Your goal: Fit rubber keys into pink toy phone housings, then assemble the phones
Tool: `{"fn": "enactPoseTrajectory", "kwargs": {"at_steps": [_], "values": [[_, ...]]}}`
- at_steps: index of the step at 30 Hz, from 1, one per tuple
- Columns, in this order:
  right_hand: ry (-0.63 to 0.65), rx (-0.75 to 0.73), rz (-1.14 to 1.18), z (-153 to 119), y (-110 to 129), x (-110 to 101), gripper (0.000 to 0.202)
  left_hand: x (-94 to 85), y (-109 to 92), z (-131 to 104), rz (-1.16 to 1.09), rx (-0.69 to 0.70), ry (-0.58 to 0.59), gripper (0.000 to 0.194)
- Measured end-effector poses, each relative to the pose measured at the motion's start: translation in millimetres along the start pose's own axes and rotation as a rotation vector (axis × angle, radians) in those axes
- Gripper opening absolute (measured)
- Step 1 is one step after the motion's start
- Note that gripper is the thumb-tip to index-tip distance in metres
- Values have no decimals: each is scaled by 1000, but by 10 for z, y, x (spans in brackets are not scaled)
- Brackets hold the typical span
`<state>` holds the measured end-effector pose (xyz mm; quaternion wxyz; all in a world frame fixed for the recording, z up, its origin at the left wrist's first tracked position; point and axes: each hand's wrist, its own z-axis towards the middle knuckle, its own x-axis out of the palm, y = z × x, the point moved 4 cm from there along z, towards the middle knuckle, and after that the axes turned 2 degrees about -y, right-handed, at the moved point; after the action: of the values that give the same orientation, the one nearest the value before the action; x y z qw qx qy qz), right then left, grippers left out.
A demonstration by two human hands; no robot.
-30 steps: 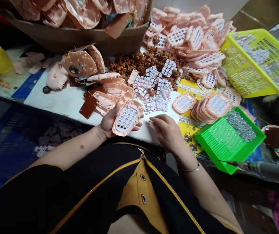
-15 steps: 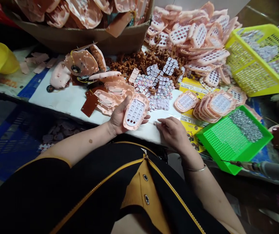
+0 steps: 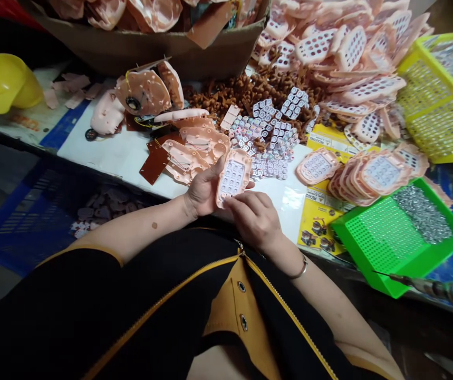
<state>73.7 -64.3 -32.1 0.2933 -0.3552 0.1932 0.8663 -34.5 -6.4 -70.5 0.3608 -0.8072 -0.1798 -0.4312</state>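
Observation:
My left hand (image 3: 203, 193) holds a pink plastic shell (image 3: 233, 178) with a white keypad set in it, thumb along its left edge. My right hand (image 3: 256, 215) is closed, its fingertips at the lower end of that shell; whatever they pinch is too small to make out. White and grey keypad pieces (image 3: 269, 132) lie in a heap just beyond the shell. To the left of them sit opened pink shells with wires (image 3: 189, 153). On the right, a stack of pink shells with keypads (image 3: 380, 171) rests on a yellow printed sheet (image 3: 315, 219).
A green basket (image 3: 372, 248) of small metal screws stands at the right, with a screwdriver (image 3: 420, 282) across its near corner. Behind are a yellow basket (image 3: 427, 116), piled pink shells (image 3: 353, 47), small brown parts (image 3: 226, 92) and a cardboard box (image 3: 151, 55). A yellow cap-like piece (image 3: 7, 82) lies left.
My right hand has moved left from the table edge to the lower end of the held shell. The view has shifted a little, so the table's contents appear displaced.

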Motion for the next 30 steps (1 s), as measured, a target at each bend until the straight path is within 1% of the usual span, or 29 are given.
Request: {"fn": "enactPoseTrajectory", "kwargs": {"at_steps": [2,5,9,11,12,14,16,18,20,21,24,26,28,30], "values": [[46,-34,-5,-25,23,30,18,-14,-2,1,2,-17,24,52],[71,-52,-12,-73,56,26,28,-28,3,4,5,-23,63,52],[42,-129,-112,-130,84,-66,32,-17,19,-3,24,21,115,51],[8,-118,-182,-141,11,-168,33,-9,17,-10,21,57,141,51],[-13,-86,-230,-141,-61,-234,33,-8,19,-13,22,57,155,52],[-35,8,-354,-133,-270,-373,32,-13,32,-14,37,14,182,56],[-4,136,-499,-124,-540,-492,25,-25,40,-12,64,-31,198,57],[97,280,-626,-127,-821,-561,23,-37,35,-10,84,-40,193,57],[222,380,-718,-149,-1041,-580,32,-43,29,-17,92,-38,179,54],[283,405,-750,-166,-1114,-576,35,-43,25,-24,91,-35,173,53],[436,406,-785,-223,-1196,-547,36,-30,8,-52,80,-29,174,54],[497,415,-768,-230,-1191,-555,37,-16,-3,-61,96,-37,169,56],[510,469,-748,-163,-1202,-605,39,-4,-2,-50,165,-67,146,56],[484,552,-744,1,-1277,-676,38,13,13,-23,265,-116,125,56]]}}
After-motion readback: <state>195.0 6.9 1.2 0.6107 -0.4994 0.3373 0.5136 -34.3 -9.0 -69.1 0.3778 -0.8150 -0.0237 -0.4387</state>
